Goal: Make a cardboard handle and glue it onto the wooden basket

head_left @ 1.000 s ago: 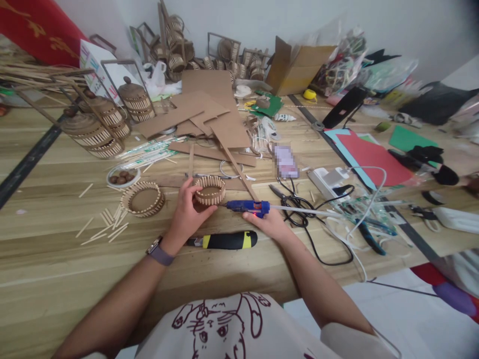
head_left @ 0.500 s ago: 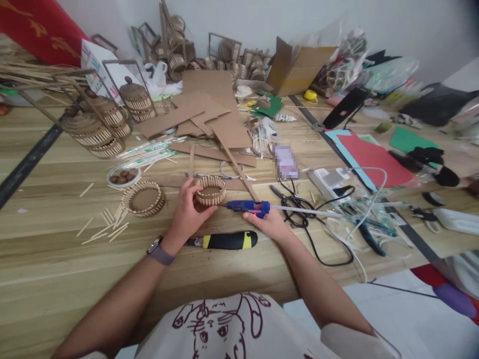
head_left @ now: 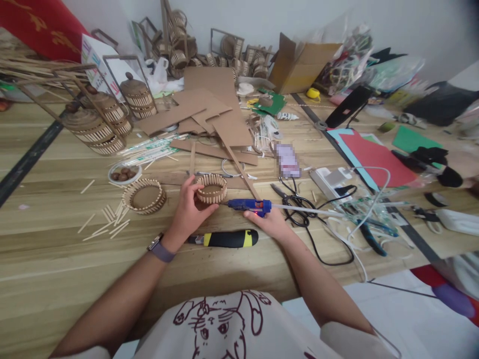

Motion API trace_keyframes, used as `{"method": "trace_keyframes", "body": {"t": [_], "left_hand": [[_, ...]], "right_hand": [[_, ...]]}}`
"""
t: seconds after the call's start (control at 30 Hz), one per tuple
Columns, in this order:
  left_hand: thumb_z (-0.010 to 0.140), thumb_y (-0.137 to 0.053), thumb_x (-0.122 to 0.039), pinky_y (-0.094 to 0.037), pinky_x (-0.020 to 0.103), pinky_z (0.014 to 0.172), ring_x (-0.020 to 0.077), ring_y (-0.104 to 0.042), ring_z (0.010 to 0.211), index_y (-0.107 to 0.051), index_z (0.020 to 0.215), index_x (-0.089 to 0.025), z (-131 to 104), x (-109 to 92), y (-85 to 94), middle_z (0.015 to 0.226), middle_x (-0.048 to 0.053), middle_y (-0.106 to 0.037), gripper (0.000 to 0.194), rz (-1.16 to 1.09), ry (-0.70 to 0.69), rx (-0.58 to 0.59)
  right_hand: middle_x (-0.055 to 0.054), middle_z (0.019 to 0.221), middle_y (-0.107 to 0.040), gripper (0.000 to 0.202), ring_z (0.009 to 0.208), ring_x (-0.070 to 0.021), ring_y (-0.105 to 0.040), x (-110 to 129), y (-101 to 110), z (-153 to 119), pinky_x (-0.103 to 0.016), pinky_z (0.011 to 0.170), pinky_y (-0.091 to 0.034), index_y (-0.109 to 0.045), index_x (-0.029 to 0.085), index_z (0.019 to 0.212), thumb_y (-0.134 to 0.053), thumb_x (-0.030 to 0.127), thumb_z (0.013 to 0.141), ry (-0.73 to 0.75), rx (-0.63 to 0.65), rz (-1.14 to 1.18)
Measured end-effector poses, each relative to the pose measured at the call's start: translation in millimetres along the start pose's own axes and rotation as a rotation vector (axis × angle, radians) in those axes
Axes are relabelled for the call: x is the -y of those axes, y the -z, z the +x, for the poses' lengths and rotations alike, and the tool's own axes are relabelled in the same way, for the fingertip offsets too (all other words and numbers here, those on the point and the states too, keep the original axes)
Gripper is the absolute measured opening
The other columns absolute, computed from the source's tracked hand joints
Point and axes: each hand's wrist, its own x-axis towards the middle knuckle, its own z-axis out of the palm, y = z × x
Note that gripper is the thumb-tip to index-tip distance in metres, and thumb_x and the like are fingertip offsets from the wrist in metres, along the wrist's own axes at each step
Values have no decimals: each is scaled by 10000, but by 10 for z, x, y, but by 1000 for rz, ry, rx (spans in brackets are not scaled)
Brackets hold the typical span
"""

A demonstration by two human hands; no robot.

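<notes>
My left hand (head_left: 193,205) grips a small round basket (head_left: 211,189) walled with short upright wooden sticks, thumb at its near side and fingers at its left. In my right hand (head_left: 272,223) is a blue hot glue gun (head_left: 249,206) with a red light lit and a clear glue stick out of its back. The gun's nozzle points left, close to the basket's lower right edge; whether it touches I cannot tell. A wider stick-walled basket (head_left: 144,196) rests to the left. Below the hands lies a black and yellow utility knife (head_left: 230,239).
Loose short sticks (head_left: 112,222) and a bowl of brown balls (head_left: 124,173) lie left. Cardboard pieces (head_left: 209,107) cover the back middle. Black scissors (head_left: 295,202), cables and a power strip (head_left: 325,182) are at right. Lidded stick baskets with handles (head_left: 93,129) stand back left.
The view has shifted very slightly. Both hands, the small basket and the glue gun hold nearly the same positions relative to each other.
</notes>
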Motion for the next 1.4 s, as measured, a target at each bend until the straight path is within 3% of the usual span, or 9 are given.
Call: {"method": "trace_keyframes", "body": {"t": [0.23, 0.7, 1.4], "left_hand": [[763, -823, -304, -517, 568, 1026, 365, -425, 1416, -481, 1192, -234, -3, 7, 5, 1517, 194, -350, 554, -16, 13, 10], [749, -841, -295, -482, 574, 1071, 350, -428, 1419, -485, 1179, -235, 4, -12, 13, 1516, 185, -368, 562, -10, 14, 5], [764, -818, -317, -512, 534, 1035, 347, -515, 1360, -470, 1196, -237, -12, -11, -7, 1568, 209, -365, 561, -56, 99, 39]], "right_hand": [[-82, 1017, -793, 451, 965, -289, -746, 60, -3, 18, -417, 887, -594, -782, 210, 1031, -634, 594, 845, 27, -2, 50], [-90, 957, -799, 428, 911, -287, -752, 34, -13, 7, -408, 848, -600, -784, 196, 965, -651, 579, 828, -11, -2, 53], [-61, 749, -756, 443, 695, -235, -696, 32, -12, 3, -336, 657, -570, -761, 200, 830, -624, 621, 826, -28, -23, -32]]}}
